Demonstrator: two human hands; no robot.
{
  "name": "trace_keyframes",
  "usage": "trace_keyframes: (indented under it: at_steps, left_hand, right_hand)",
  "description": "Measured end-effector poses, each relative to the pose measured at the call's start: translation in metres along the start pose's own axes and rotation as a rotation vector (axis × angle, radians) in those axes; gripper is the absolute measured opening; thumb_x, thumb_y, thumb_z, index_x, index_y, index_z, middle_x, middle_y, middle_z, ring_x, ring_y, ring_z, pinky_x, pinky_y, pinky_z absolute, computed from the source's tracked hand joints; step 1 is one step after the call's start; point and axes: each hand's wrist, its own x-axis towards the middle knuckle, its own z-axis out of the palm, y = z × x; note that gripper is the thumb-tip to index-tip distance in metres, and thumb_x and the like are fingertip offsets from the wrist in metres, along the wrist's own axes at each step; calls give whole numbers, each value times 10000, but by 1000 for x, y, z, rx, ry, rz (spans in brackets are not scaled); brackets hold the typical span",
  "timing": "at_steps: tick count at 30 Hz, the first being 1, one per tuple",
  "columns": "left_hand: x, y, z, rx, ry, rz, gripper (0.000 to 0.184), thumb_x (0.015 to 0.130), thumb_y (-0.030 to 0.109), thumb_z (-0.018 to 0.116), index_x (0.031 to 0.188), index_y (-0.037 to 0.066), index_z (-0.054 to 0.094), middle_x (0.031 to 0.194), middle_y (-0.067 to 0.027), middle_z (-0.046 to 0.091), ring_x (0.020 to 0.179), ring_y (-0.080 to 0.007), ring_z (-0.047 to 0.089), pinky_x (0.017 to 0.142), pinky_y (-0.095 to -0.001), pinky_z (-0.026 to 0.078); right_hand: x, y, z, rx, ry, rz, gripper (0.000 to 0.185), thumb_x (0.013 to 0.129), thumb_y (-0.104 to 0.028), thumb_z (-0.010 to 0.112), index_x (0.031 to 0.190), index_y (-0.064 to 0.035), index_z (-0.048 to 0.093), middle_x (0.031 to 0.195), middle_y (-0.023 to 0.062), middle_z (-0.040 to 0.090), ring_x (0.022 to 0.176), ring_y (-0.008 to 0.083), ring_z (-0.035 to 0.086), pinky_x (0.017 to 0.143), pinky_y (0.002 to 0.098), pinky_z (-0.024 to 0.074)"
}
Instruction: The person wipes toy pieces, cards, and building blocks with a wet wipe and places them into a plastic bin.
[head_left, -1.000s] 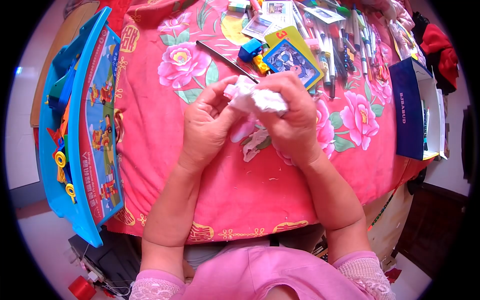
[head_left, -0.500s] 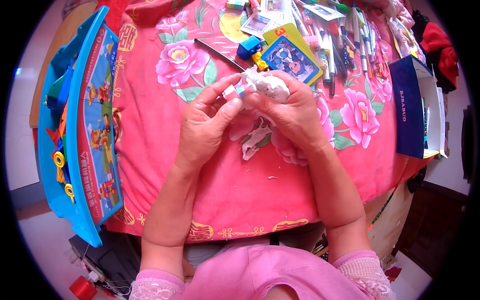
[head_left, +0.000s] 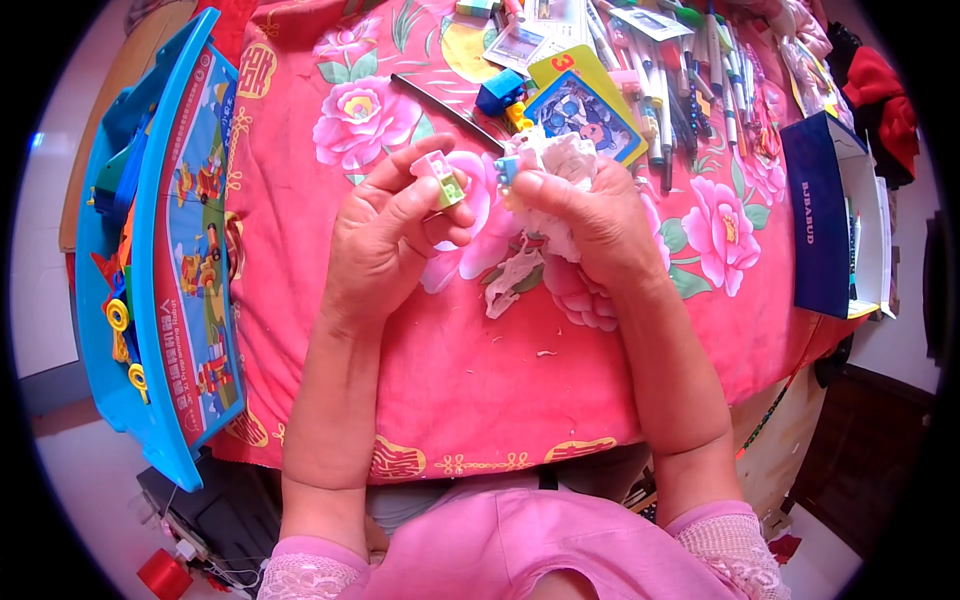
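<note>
Between the fingertips of my left hand point(head_left: 378, 240) is a pair of toy building bricks, a pink brick point(head_left: 432, 165) joined to a light green brick point(head_left: 450, 190). My right hand point(head_left: 612, 222) is closed around crumpled white tissue point(head_left: 562, 155). Its thumb also pinches a small light blue brick point(head_left: 508, 170) against the tissue. A torn strip of tissue point(head_left: 514, 280) hangs or lies below that hand; I cannot tell which. Just beyond the tissue are a dark blue brick point(head_left: 500, 92), a yellow brick point(head_left: 518, 116) and a picture card point(head_left: 585, 120).
A blue toy bin point(head_left: 165, 440) with plastic parts stands at the left edge. Many pens point(head_left: 690, 85) are heaped at the back right, and a dark blue box point(head_left: 818, 215) sits at the right. A dark stick point(head_left: 447, 112) rests on the floral cloth point(head_left: 480, 400).
My hands have moved apart. The pink and green bricks have come away to the left in my left hand, while the light blue brick stays with the tissue in my right.
</note>
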Motion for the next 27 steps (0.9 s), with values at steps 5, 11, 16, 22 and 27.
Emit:
trace_keyframes:
  at_steps: [5,11,16,22,27]
  left_hand:
    - [-1,-7,-1,-60,-11,-69,432,826,50,600,1219,-11,433,941,-76,583,752,-137,602,621,-231,513]
    - [-2,-17,12,282,46,46,409,796,26,637,1181,24,500,927,-41,574,719,-94,577,599,-204,481]
    - [-4,-17,13,280,118,67,403,799,48,648,1175,10,507,890,-37,588,710,-85,573,580,-202,470]
    - [-4,-16,11,284,94,37,387,811,70,646,1165,-2,509,882,-48,601,652,-77,570,554,-200,462]
    - [-4,-17,7,230,85,-16,401,810,81,650,1172,-2,499,843,-49,607,616,-84,572,533,-206,468]
  right_hand:
    - [-1,1,0,56,-21,106,200,837,-263,600,878,-67,611,654,12,592,391,33,439,287,189,288]
    - [6,14,3,32,-64,-25,248,864,-289,576,945,-55,582,722,25,606,484,43,499,371,175,364]
    - [5,13,8,46,-1,-168,241,877,-235,580,1008,-36,547,842,31,612,686,58,562,559,174,447]
    - [8,25,6,-94,155,-587,191,795,-52,624,977,-30,570,855,50,598,753,116,561,645,247,456]
    - [16,29,4,-543,107,-977,277,674,29,632,939,-36,587,820,77,576,797,238,550,707,311,445]
